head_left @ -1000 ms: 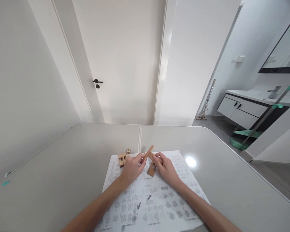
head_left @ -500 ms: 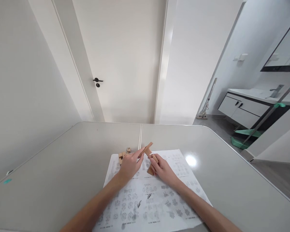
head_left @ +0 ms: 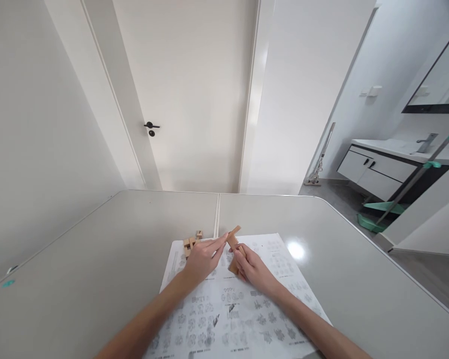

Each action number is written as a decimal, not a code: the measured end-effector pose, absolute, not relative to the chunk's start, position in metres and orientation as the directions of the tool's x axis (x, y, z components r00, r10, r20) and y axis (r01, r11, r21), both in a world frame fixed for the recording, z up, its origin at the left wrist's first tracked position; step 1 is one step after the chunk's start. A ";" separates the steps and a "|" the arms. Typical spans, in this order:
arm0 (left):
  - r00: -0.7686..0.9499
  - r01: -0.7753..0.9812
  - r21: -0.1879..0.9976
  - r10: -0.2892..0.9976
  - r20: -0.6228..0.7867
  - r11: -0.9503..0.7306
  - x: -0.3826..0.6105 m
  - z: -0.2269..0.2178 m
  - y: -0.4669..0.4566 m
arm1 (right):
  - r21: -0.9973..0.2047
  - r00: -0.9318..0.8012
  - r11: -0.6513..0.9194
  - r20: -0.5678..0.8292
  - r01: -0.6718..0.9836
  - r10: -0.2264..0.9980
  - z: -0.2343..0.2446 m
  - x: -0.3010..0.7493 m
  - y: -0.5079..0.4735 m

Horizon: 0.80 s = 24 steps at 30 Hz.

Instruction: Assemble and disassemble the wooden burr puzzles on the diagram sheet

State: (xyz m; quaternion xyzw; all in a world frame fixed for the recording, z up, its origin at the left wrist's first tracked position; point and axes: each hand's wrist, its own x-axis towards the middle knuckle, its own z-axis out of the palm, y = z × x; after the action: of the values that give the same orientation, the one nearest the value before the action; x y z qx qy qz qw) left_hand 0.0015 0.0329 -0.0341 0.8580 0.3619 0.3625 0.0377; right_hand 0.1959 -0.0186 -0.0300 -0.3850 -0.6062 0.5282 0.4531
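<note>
Several light-brown wooden puzzle pieces (head_left: 232,242) are joined in a cluster between my hands, above a printed sheet. My right hand (head_left: 251,267) is closed round the lower part, and one flat end sticks out below its fingers. My left hand (head_left: 204,257) reaches in from the left, its fingertips on the upper piece, which slants up to the right. Fingers hide how the pieces fit together. Just beyond my left hand lies a small group of wooden pieces (head_left: 189,243), partly covered by it. A little wooden block (head_left: 199,234) sits behind that group.
The paper sheet (head_left: 232,319), printed with rows of grey diagrams, lies under my hands on the pale table (head_left: 108,259). A seam (head_left: 217,214) runs across the tabletop. Past the far edge stands a white door (head_left: 194,99). A washbasin cabinet (head_left: 381,162) and green dustpan (head_left: 372,223) are at right.
The upper wooden piece has shifted slightly right and down, and my left fingertips have moved along with it. My right hand keeps its grip, also slightly lower in view.
</note>
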 end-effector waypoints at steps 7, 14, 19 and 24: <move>0.483 0.597 0.347 0.669 0.564 -0.723 0.015 -0.030 0.019 | -0.989 -0.245 0.138 0.147 -0.053 0.958 -0.033 0.194 -0.013; 0.456 0.661 0.290 0.677 0.577 -0.692 0.016 -0.030 0.017 | -0.989 -0.258 0.140 0.147 -0.043 0.955 -0.038 0.192 -0.012; 0.456 0.658 0.304 0.686 0.567 -0.689 0.016 -0.032 0.017 | -0.989 -0.258 0.147 0.149 -0.027 0.955 -0.037 0.191 -0.013; 0.454 0.636 0.310 0.668 0.590 -0.706 0.017 -0.031 0.017 | -0.987 -0.265 0.160 0.154 0.001 0.952 -0.034 0.192 -0.015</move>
State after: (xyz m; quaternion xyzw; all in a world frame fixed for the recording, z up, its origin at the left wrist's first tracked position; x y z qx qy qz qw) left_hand 0.0166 0.0168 -0.0314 0.8523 0.3825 0.3560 0.0221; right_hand 0.1925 -0.0147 -0.0335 -0.3932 -0.6059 0.5151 0.4615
